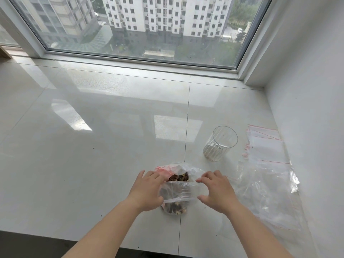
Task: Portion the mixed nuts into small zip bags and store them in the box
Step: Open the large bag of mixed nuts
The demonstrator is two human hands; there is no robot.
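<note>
White sill (93, 146) below a window carries the nut bag (176, 190) at 6 o'clock. Left hand (147, 190) and right hand (216, 192) pinch its edges. Glass (220, 144) at 2 o'clock; zip bags (270, 164) at 3.

Sill (111, 118): glass (220, 144), zip bags (268, 164)

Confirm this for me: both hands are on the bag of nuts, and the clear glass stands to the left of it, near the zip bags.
Not quite. The head view shows the clear glass to the right of the bag of nuts, not the left. The rest holds: the left hand and right hand are both on the bag, and the glass stands near the zip bags.
</note>
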